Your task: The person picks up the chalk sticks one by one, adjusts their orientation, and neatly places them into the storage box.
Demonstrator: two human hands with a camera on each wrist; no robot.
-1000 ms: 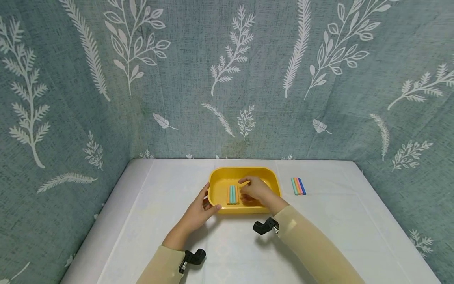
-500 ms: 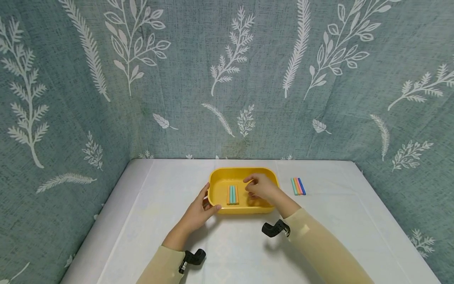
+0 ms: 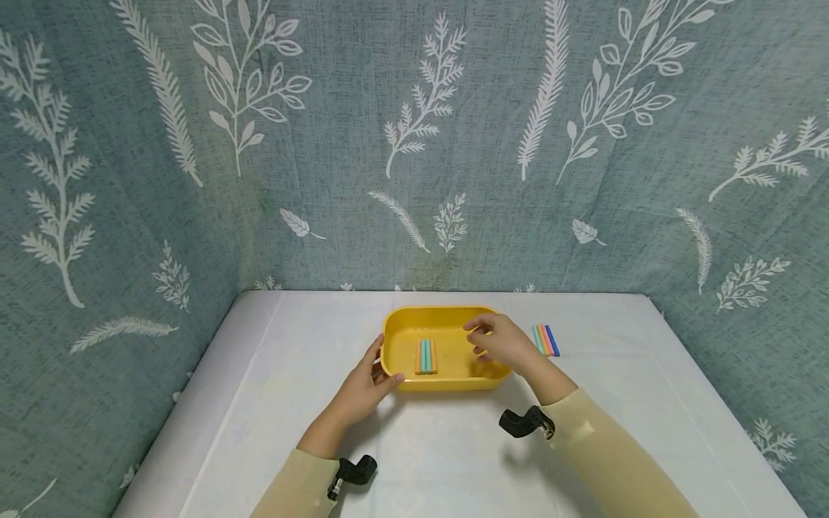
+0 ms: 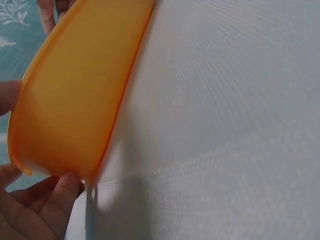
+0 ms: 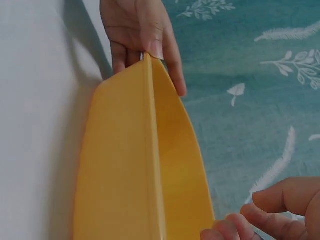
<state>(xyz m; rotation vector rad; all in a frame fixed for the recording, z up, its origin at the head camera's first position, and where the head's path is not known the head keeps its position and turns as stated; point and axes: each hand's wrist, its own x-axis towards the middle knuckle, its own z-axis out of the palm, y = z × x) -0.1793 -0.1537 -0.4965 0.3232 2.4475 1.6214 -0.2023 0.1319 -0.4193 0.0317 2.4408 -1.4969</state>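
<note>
A yellow plastic tray [image 3: 447,385] is being gripped by the left hand [image 3: 361,390]; the relaxed, empty right hand [image 3: 508,343] is being held above it.

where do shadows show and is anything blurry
Head: fairly crisp, soft shadows on the white cloth-covered table; left wrist: soft focus, the yellow round-cornered tray looking more orange, its shadow alongside; right wrist: slightly soft, a shadow band on the table beside the tray.

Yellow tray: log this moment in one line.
left hand: grips yellow tray; right hand: at tray's right end, nothing visibly held; four sticks: inside; other sticks: on table
</note>
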